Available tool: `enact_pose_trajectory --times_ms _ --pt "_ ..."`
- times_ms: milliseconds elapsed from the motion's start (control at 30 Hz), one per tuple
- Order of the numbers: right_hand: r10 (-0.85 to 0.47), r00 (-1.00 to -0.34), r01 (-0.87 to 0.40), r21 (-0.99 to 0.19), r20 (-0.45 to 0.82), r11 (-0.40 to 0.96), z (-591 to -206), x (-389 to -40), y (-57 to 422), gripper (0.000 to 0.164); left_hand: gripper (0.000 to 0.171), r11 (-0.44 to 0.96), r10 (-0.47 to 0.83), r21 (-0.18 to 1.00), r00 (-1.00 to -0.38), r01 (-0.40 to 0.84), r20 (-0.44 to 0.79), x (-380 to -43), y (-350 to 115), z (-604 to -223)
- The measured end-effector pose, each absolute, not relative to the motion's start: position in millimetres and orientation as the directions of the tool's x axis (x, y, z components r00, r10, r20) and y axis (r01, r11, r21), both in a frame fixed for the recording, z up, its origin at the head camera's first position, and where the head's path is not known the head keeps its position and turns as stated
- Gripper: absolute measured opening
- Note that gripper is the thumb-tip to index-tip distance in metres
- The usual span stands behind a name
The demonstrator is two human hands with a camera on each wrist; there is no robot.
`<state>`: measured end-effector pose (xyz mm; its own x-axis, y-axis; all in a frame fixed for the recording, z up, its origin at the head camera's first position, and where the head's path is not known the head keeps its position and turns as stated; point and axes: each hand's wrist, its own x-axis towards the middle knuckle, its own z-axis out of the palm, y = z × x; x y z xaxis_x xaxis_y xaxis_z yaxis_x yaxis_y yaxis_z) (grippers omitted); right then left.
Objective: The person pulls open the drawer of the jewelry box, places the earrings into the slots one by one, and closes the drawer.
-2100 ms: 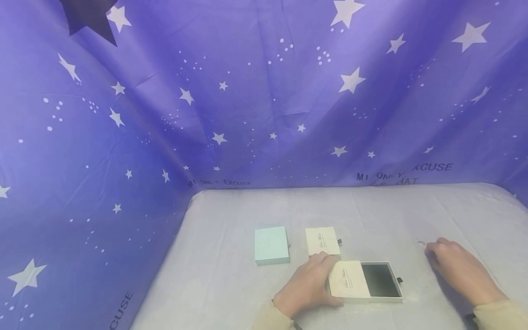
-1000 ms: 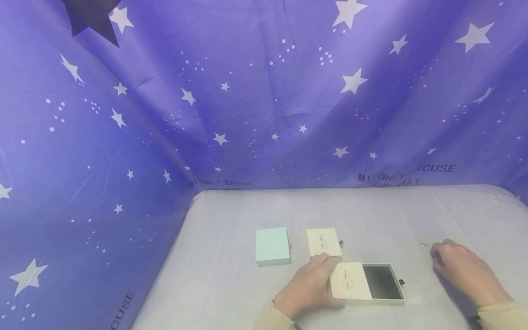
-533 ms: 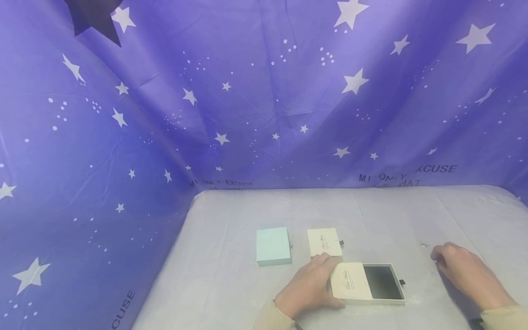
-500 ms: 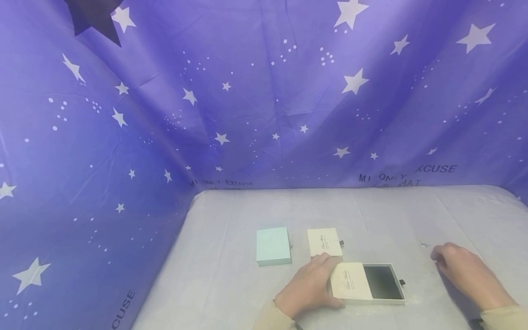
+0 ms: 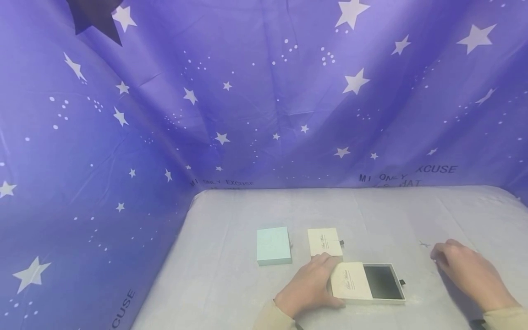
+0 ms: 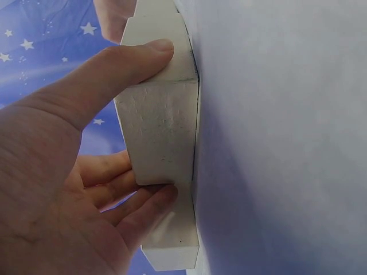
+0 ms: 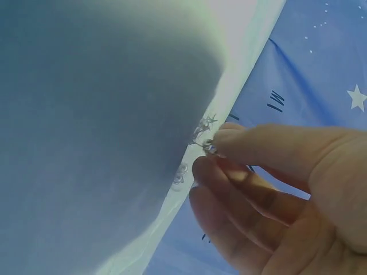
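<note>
Here, at about half past four in the head view, on a pale cloth-covered desk (image 5: 231, 298), a cream box (image 5: 350, 282) with its drawer (image 5: 383, 282) slid partway out toward three o'clock, dark inside and tipped with a short black tab (image 5: 402, 282). Gripped at its nine o'clock end by the left hand (image 5: 308, 285), thumb on the near side, fingers on the far side. Over at four o'clock, the right hand (image 5: 470, 273), well apart from that box; in the right wrist view, pinching a glinting trinket (image 7: 210, 148) between thumb and forefinger, too small to make out fully. Near that trinket, toward eight o'clock, a clear bauble (image 7: 181, 172). In the head view, just beside the fingertips, at ten o'clock from the right hand, a spiky little ornament (image 5: 424, 244) on the desk. From the open box toward ten o'clock, a second cream box (image 5: 323, 239), closed, with script printed on top. At nine o'clock from there, a mint-green box (image 5: 274, 245), also closed. Toward twelve o'clock, beyond the desk, a violet curtain (image 5: 247, 105) with white stars.
</note>
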<state>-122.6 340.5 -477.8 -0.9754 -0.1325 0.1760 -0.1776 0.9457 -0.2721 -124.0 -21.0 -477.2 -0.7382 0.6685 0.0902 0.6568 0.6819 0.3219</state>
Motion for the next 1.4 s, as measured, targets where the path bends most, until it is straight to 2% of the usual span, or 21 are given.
enact_pose_trajectory --times_ms 267,467,933,1400 --pt "-0.133 -0.934 -0.232 -0.277 0.332 0.933 -480 -121 336 0.015 0.087 0.677 0.672 0.321 -0.734 0.662 0.096 -124 -21 -477" --pt "-0.101 -0.911 -0.233 -0.297 0.399 0.926 -480 -119 334 0.014 0.087 0.671 0.677 0.318 -0.728 0.67 0.108 -124 -21 -478" --pt "-0.116 -0.928 -0.227 -0.287 0.355 0.931 -485 -116 335 0.011 0.087 0.677 0.673 0.313 -0.732 0.666 0.105 -126 -21 -481" --pt "-0.116 -0.885 -0.272 -0.298 0.452 0.915 -478 -113 327 0.019 0.088 0.68 0.671 0.319 -0.736 0.66 0.094 -125 -21 -480"
